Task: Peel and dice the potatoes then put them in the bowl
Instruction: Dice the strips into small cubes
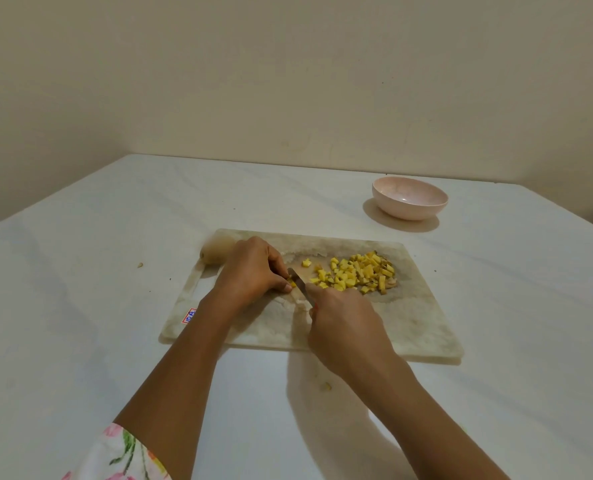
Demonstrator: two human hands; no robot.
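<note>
The left hand (250,268) pinched a small yellow potato piece (292,283) at its fingertips, touching the board. The right hand (343,327) was closed around a knife (298,282), its blade running away from that hand toward the left fingertips, just right of them. The diced pile (357,273) lay further right; the bowl (409,200) stood well beyond it, empty. An unpeeled potato (215,252) sat behind the left knuckles.

I see a heap of small yellow potato cubes (355,273) on the right half of the cutting board (423,327), one stray cube just left of it. A last bit of potato (292,283) lies at the knife (300,285). A whole potato (216,251) rests at the board's far left corner. The pink bowl (409,201) stands empty beyond.
</note>
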